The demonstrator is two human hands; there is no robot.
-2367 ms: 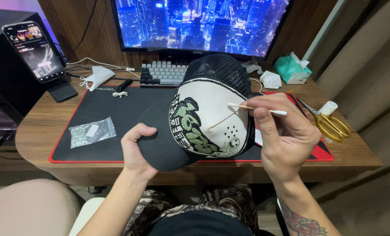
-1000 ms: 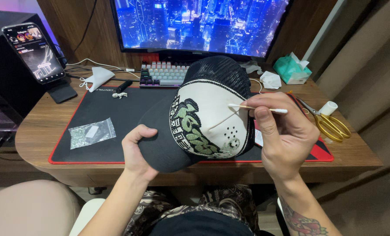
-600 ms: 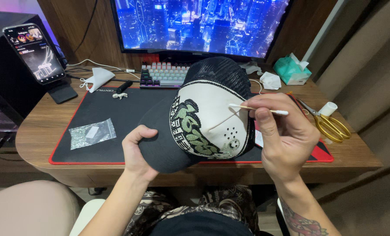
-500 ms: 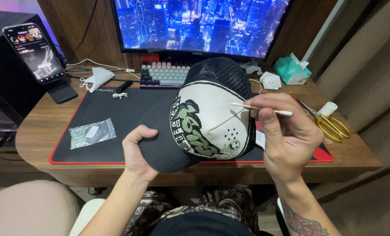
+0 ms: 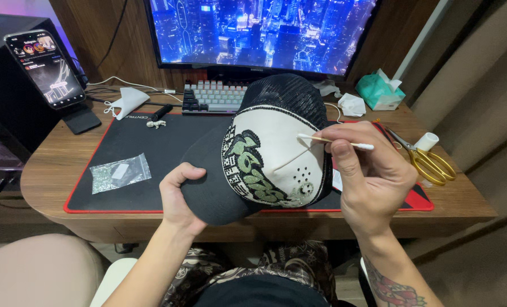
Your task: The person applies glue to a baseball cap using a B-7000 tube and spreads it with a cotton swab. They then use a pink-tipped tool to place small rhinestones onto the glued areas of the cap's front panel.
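Observation:
A black mesh-backed cap (image 5: pixel 265 153) with a cream front panel and a green studded design is held up over the desk. My left hand (image 5: pixel 176 196) grips its black brim from below. My right hand (image 5: pixel 367 173) pinches a thin white-tipped stick (image 5: pixel 333 141) between thumb and forefinger, level with the upper right part of the cream panel. The stick's left tip lies over the panel; whether it touches the fabric I cannot tell.
A black desk mat with a red border (image 5: pixel 134 150) covers the wooden desk (image 5: pixel 48 170). On the mat lies a clear bag of small studs (image 5: pixel 118 173). Gold scissors (image 5: pixel 427 162), a tissue box (image 5: pixel 378 91), a keyboard (image 5: pixel 213 98), a monitor (image 5: pixel 259 31) and a propped phone (image 5: pixel 46 68) surround it.
My right hand has shifted the stick slightly to the right and up along the cap's front. The left hand and cap stay put.

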